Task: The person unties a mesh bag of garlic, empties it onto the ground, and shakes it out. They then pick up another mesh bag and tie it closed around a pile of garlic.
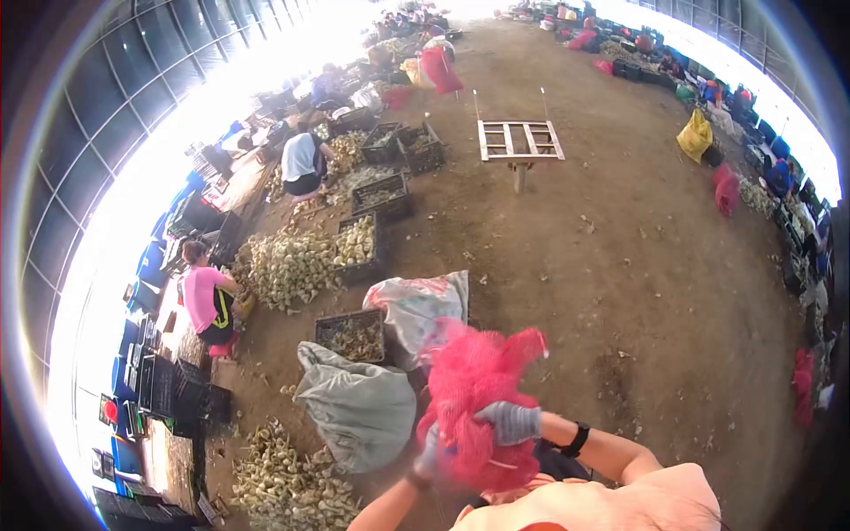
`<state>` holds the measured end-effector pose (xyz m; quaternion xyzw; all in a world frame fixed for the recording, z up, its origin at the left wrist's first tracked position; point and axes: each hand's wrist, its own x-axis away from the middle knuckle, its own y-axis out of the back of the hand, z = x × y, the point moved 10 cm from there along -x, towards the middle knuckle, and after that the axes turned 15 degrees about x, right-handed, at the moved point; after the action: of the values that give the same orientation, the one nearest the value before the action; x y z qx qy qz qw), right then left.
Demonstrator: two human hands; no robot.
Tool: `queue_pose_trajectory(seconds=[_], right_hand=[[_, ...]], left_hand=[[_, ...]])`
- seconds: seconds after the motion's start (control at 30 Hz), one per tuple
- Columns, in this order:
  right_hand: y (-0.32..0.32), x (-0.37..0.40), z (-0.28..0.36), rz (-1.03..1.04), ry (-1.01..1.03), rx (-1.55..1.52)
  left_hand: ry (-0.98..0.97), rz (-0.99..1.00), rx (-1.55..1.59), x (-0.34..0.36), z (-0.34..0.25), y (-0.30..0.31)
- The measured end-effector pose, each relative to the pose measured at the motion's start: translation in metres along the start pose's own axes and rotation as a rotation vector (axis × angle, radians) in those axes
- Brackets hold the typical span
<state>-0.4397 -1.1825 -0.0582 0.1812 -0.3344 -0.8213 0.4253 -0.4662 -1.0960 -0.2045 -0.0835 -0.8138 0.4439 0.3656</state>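
Observation:
A bunched red mesh bag [474, 382] is held up in front of my body, its top flaring out in loose folds. My right hand [511, 423], in a grey glove, is closed on the netting from the right side. On the other side my left hand [428, 455], also gloved in grey, grips the lower left of the mesh; its fingers are partly hidden and blurred. Just behind the bag stands a white sack [418, 310] with red print. A grey-green sack [359, 416] slumps on the dirt floor to the left.
Piles of garlic bulbs [288, 482] lie on the left, with another heap [288, 265] beyond. Black crates [352, 334] line that side. One person in pink [204, 296] and another in white [301, 159] crouch there. A metal platform scale [521, 142] stands ahead.

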Motion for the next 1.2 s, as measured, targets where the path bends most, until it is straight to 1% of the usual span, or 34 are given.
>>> queue_pose_trajectory(seconds=[0.03, 0.07, 0.1, 0.13, 0.17, 0.2, 0.23, 0.27, 0.3, 0.33, 0.37, 0.4, 0.43, 0.47, 0.53, 0.57, 0.63, 0.67, 0.73, 0.77, 0.8, 0.87, 0.9, 0.93, 0.97, 1.0, 1.03, 1.07, 1.1, 1.13, 1.2], right_hand=[[0.037, 0.013, -0.019, -0.086, -0.082, -0.102], [0.071, 0.025, -0.038, -0.170, -0.164, -0.201], [0.089, 0.032, -0.047, -0.165, -0.173, -0.204], [0.117, 0.041, -0.057, -0.231, -0.174, -0.271], [0.145, 0.050, -0.068, -0.293, -0.173, -0.338], [0.169, 0.055, -0.073, -0.274, -0.177, -0.336], [0.192, 0.058, -0.082, -0.285, -0.209, -0.517], [0.208, 0.058, -0.096, -0.296, -0.239, -0.697], [0.217, 0.062, -0.119, -0.338, -0.228, -0.823], [0.220, 0.059, -0.132, -0.326, -0.222, -0.820], [0.238, 0.061, -0.157, -0.419, -0.286, -0.734], [0.256, 0.063, -0.180, -0.511, -0.348, -0.645], [0.274, 0.063, -0.199, -0.546, -0.424, -0.693], [0.289, 0.058, -0.218, -0.540, -0.415, -0.694], [0.341, 0.063, -0.265, -0.872, -0.337, -0.815], [0.356, 0.045, -0.283, -0.875, -0.325, -0.808], [0.405, 0.016, -0.314, -1.053, -0.217, -0.522], [0.414, -0.002, -0.336, -1.060, -0.217, -0.519], [0.413, -0.063, -0.414, -0.845, -0.412, -0.435], [0.343, -0.079, -0.551, -0.627, -0.483, 0.119], [0.333, -0.088, -0.545, -0.530, -0.527, -0.094], [0.323, -0.107, -0.518, -0.457, -0.593, -0.735], [0.319, -0.119, -0.505, -0.423, -0.610, -1.007], [0.319, -0.132, -0.492, -0.389, -0.614, -1.242], [0.321, -0.145, -0.482, -0.354, -0.606, -1.404], [0.327, -0.161, -0.480, -0.323, -0.588, -1.520], [0.334, -0.176, -0.479, -0.303, -0.568, -1.609], [0.341, -0.194, -0.483, -0.285, -0.549, -1.676], [0.350, -0.212, -0.490, -0.281, -0.529, -1.722], [0.359, -0.228, -0.498, -0.281, -0.512, -1.764], [0.379, -0.259, -0.521, -0.279, -0.476, -1.825]], left_hand=[[0.011, -0.009, -0.114, -0.017, 0.000, -0.022], [0.021, -0.015, -0.112, -0.034, -0.005, -0.046], [0.102, 0.207, 0.123, -0.049, -0.005, -0.095], [0.175, 0.431, 0.369, -0.060, -0.008, -0.144], [0.171, 0.432, 0.390, -0.076, -0.013, -0.171], [0.190, 0.382, 0.390, -0.091, -0.020, -0.188], [0.205, 0.331, 0.385, -0.106, -0.026, -0.198], [0.193, 0.328, 0.393, -0.121, -0.033, -0.205], [0.226, 0.369, 0.476, -0.135, -0.039, -0.215], [0.259, 0.414, 0.557, -0.140, -0.049, -0.226], [0.245, 0.411, 0.561, -0.151, -0.060, -0.237], [0.098, 0.351, 0.186, -0.162, -0.077, -0.238], [-0.047, 0.278, -0.189, -0.173, -0.098, -0.240], [-0.093, 0.234, -0.321, -0.185, -0.114, -0.236], [-0.114, 0.192, -0.350, -0.213, -0.145, -0.227], [-0.125, 0.171, -0.343, -0.228, -0.161, -0.218], [-0.171, 0.133, -0.326, -0.266, -0.198, -0.205], [-0.208, 0.118, -0.324, -0.286, -0.217, -0.201], [-0.303, 0.112, -0.339, -0.332, -0.266, -0.205], [-0.360, 0.109, -0.371, -0.352, -0.291, -0.210], [-0.412, 0.114, -0.409, -0.371, -0.317, -0.217], [-0.536, 0.124, -0.530, -0.403, -0.370, -0.237], [-0.599, 0.123, -0.613, -0.414, -0.394, -0.245], [-0.653, 0.117, -0.696, -0.423, -0.415, -0.253], [-0.697, 0.106, -0.766, -0.429, -0.434, -0.264], [-0.662, 0.101, -0.782, -0.432, -0.445, -0.271], [-0.456, -0.024, -0.348, -0.438, -0.455, -0.273], [-0.249, -0.152, 0.083, -0.449, -0.451, -0.268], [-0.251, 0.021, 0.176, -0.492, -0.458, -0.220], [-0.235, 0.012, 0.165, -0.516, -0.470, -0.213], [-0.358, 0.036, 0.224, -0.555, -0.507, -0.217]])
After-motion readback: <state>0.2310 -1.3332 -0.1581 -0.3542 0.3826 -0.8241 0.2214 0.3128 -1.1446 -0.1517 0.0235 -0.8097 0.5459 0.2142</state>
